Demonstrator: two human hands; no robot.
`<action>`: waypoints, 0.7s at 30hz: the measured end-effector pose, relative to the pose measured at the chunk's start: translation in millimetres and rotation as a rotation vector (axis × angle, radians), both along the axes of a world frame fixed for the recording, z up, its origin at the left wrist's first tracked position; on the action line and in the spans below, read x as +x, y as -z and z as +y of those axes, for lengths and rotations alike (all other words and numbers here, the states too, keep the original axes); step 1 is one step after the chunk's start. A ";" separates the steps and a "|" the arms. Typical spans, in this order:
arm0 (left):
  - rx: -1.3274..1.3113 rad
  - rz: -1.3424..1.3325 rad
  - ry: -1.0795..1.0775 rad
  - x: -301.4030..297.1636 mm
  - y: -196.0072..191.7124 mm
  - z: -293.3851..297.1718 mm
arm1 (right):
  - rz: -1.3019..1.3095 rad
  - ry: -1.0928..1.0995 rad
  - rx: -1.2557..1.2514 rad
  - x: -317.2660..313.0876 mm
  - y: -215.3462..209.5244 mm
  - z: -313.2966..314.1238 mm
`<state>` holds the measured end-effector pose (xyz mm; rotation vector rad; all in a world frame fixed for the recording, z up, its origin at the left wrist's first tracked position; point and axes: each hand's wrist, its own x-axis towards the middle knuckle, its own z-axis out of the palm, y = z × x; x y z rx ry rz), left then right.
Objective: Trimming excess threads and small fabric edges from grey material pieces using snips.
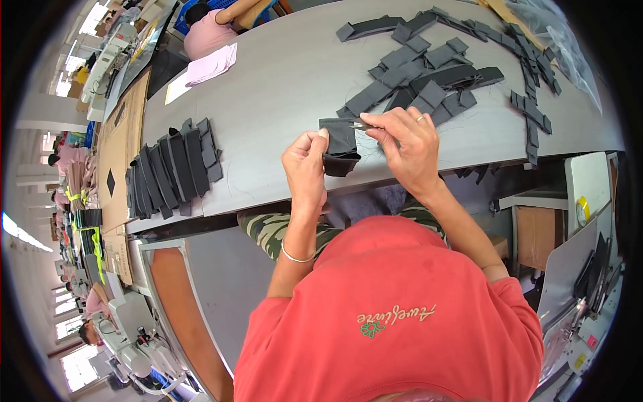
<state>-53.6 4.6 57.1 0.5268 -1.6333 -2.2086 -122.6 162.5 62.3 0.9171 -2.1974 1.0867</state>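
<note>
- While the left hand (307,163) grips a dark fabric piece (339,141) between thumb and fingers at its left edge, the right hand (410,144) is closed around a small pointed metal tool (362,126), whose tip meets the upper right of that piece; the exact kind of tool is too small to tell.
- The dark fabric piece, our landmark, is held up above the near edge of a grey worktable (274,94), its lower end folded over.
- Left of the piece, and well apart from it, a row of dark strips (171,167) lies side by side, partly overlapping, on the worktable.
- Beyond the piece and to its right, a loose heap of dark segmented strips (402,70) spreads across the tabletop; some hang over the near edge farther right.
- Far beyond the piece, to its left, pink paper sheets (213,65) rest near a co-worker in a pink top (207,35).
- Far right of the piece, clear plastic sheeting (559,43) lies along the table's far side.
- Nearer the wearer than the piece are camouflage trousers (268,231) and a red shirt (388,295).
</note>
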 end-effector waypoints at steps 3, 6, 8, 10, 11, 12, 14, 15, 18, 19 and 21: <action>0.005 0.018 -0.009 0.4 -0.4 2.9 | -0.002 0.041 -0.024 3.5 0.6 -4.1; 0.016 0.027 -0.013 1.3 -3.3 3.7 | 0.003 0.068 -0.043 4.6 3.5 -6.8; 0.026 0.017 -0.010 1.6 -4.6 4.3 | 0.004 0.077 -0.055 5.3 3.8 -8.2; 0.074 0.060 -0.001 1.3 -4.8 5.5 | 0.006 0.080 -0.074 5.8 2.9 -9.3; 0.073 0.060 -0.001 1.8 -4.3 5.1 | 0.006 0.080 -0.074 5.2 3.0 -9.3; 0.086 0.054 0.005 2.4 -3.0 4.2 | -0.024 0.079 -0.087 3.9 3.2 -9.0; 0.097 0.049 0.012 3.9 0.2 0.9 | -0.052 0.079 -0.100 0.9 3.0 -9.2; 0.133 0.088 0.023 4.7 2.2 -1.3 | -0.177 0.067 -0.214 -1.6 2.1 -9.3; 0.202 0.145 0.044 5.0 8.9 -7.8 | -0.447 -0.020 -0.378 -3.3 -2.0 -4.2; 0.235 0.162 0.061 3.4 5.6 -6.9 | -0.570 -0.121 -0.450 -2.8 -5.7 -2.2; 0.199 0.136 0.061 4.3 -6.6 -1.8 | -0.691 -0.299 -0.499 -3.6 -9.7 2.5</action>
